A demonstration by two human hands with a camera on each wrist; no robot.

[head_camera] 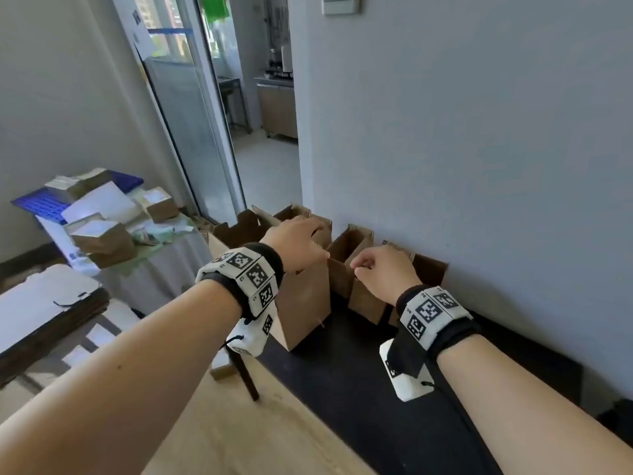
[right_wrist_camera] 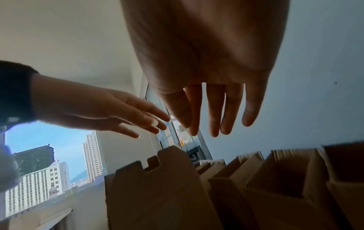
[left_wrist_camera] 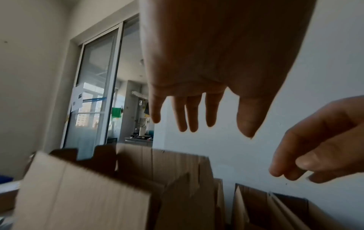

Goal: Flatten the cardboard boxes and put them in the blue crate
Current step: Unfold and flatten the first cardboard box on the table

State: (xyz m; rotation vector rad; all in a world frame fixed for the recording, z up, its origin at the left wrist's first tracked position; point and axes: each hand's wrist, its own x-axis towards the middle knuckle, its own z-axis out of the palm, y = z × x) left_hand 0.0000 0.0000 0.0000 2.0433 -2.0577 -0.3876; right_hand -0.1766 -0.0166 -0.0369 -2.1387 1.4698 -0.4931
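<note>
Several open brown cardboard boxes stand in a row on the dark table (head_camera: pixel 359 399) against the wall. The nearest box (head_camera: pixel 305 313) is under my left hand (head_camera: pixel 318 243), whose fingers reach over its top edge. In the left wrist view, the left hand (left_wrist_camera: pixel 212 109) has straight fingers above the box (left_wrist_camera: pixel 84 197) and holds nothing. My right hand (head_camera: pixel 359 269) hovers over the second box (head_camera: pixel 364 299) with loosely bent fingers. In the right wrist view, the right hand (right_wrist_camera: pixel 214 116) is empty above the box openings (right_wrist_camera: pixel 279 179). The blue crate (head_camera: pixel 37 204) sits far left, piled with folded boxes (head_camera: pixel 102 231).
A grey wall (head_camera: pixel 479 166) runs right behind the boxes. More boxes (head_camera: pixel 246 228) stand at the table's far end by the sliding glass door (head_camera: pixel 185 114). Flat white cardboard (head_camera: pixel 41 303) lies on a dark bench at the left. Wooden floor (head_camera: pixel 239 423) shows below the table.
</note>
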